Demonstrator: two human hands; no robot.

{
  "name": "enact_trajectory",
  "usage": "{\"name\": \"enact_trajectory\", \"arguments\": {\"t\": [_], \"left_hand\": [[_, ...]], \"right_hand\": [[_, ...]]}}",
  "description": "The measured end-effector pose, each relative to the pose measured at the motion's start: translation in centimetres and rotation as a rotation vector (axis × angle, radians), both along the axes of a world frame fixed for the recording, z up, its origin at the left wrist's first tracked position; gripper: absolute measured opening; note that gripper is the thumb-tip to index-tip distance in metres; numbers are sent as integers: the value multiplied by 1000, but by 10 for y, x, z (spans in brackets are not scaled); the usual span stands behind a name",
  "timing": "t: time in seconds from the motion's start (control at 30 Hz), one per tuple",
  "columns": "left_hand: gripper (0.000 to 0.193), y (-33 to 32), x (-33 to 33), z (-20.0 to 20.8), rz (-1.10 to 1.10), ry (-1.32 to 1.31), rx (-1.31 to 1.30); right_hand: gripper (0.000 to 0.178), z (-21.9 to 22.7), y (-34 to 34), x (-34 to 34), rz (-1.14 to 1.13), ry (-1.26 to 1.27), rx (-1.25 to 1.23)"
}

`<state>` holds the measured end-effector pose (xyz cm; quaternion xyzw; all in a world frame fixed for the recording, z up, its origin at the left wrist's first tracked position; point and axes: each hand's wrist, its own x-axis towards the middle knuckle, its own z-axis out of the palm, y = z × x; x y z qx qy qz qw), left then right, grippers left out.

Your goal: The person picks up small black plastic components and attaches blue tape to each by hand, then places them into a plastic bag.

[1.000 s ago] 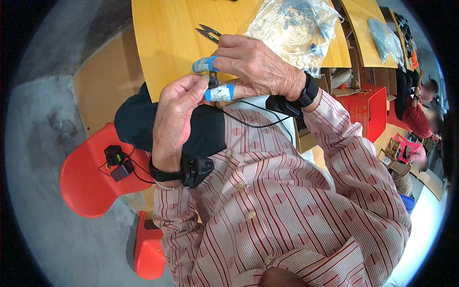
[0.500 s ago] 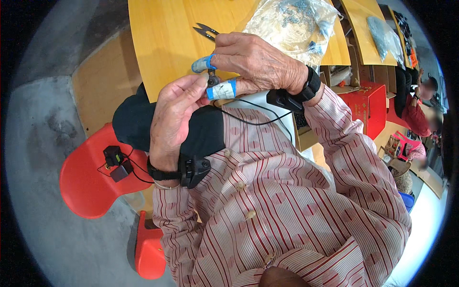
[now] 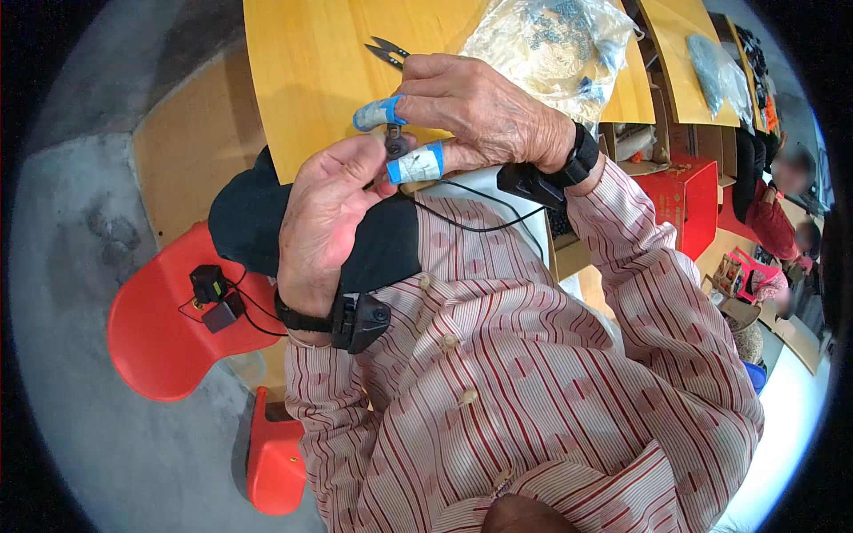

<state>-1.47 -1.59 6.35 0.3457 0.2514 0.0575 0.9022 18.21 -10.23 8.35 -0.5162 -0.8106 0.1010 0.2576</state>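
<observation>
A small dark part with a round hole (image 3: 396,146) is pinched between my two hands above the table's near edge. My left hand (image 3: 330,191) grips its left side with thumb and fingertips. From the right, the thumb and index finger of my right hand (image 3: 484,115) close on it; both those tips are wrapped in blue-and-white tape (image 3: 416,165). The part's exact kind is too small to make out. Beyond my right hand, thread snips (image 3: 386,51) lie on the yellow wooden table (image 3: 311,71), their handles hidden behind my knuckles.
An open clear plastic bag (image 3: 542,53) with small blue-grey pieces lies at the table's back right. Black cables (image 3: 480,229) run from my wrist devices. Red chairs (image 3: 160,329) stand at left, one carrying black boxes (image 3: 213,298). A red box (image 3: 684,200) and other people are at right.
My hands keep their hold on the small dark part. The left fingers have shifted slightly around it, and the whole view has moved a little.
</observation>
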Motion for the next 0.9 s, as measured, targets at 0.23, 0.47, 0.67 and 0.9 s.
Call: {"name": "enact_trajectory", "arguments": {"t": [0.23, 0.47, 0.67, 0.9], "left_hand": [[40, 0, -4, 2, -26, -87, -86], [38, -2, -5, 6, -31, -178, -99], [34, -3, -7, 3, -21, -214, -66], [34, -5, -7, 3, -12, -212, -54]], "right_hand": [[43, 1, 1, -3, 40, 72, 152], [38, -6, 6, -1, 36, 102, 249], [37, -4, 7, -2, 52, 81, 252], [36, -4, 7, -3, 55, 108, 279]]}}
